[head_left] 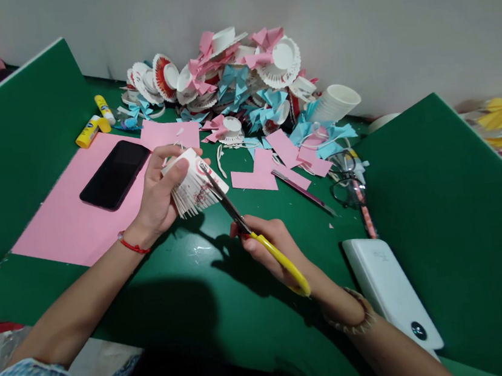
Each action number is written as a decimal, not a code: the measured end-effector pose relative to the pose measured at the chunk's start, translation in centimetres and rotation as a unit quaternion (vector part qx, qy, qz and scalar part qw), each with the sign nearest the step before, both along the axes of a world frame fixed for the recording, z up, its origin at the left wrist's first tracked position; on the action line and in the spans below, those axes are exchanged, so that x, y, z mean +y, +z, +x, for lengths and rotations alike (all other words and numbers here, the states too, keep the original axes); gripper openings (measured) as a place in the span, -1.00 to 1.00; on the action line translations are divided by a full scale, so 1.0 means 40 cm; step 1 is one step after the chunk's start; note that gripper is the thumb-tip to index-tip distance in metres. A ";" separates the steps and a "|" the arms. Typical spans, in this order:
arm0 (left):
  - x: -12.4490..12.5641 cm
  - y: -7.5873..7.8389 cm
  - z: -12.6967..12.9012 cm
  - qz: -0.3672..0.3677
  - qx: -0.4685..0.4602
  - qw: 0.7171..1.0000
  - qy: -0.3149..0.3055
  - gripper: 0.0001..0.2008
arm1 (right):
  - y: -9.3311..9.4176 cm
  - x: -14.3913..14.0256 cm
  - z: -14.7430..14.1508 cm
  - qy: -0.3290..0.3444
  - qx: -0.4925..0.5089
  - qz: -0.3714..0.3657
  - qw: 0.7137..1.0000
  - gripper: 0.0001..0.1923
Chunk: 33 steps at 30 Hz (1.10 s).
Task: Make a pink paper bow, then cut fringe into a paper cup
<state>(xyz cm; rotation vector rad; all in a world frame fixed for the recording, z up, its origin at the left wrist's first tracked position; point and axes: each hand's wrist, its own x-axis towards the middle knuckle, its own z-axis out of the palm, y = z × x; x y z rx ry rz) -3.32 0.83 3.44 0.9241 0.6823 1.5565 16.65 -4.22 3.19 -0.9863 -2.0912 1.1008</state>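
My left hand [164, 189] grips a white paper cup [194, 189] with red print, its side slit into thin strips along the lower left part. The right side of the cup's wall is still in one piece. My right hand [272, 249] is closed round the yellow handles of a pair of scissors [236, 214]. The blades reach up to the cup's printed side, against its uncut part; whether paper lies between them I cannot tell. Below the left hand lies a large pink paper sheet [65, 204] with a black phone [114, 174] on it.
Cut cups with pink and blue paper bows [238, 80] are heaped against the wall. Stacked cups [336, 103], pink paper pieces [254, 178], a craft knife [304, 192], glasses [346, 179] and a white power bank [392, 292] lie rightward. Glue sticks [88, 132] lie left. Green partitions [456, 217] flank the desk.
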 end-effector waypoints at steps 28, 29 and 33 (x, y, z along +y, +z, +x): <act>0.000 -0.005 0.001 0.009 0.005 1.000 -0.009 -0.64 | -0.002 -0.005 -0.003 -0.009 -0.004 0.030 1.000 -0.54; 0.000 -0.005 0.001 0.008 0.006 1.000 -0.008 -0.64 | -0.002 -0.005 -0.003 -0.010 -0.004 0.031 0.999 -0.54; 0.000 -0.004 0.000 0.009 0.006 1.000 -0.009 -0.64 | -0.002 -0.005 -0.005 -0.011 -0.003 0.042 0.999 -0.55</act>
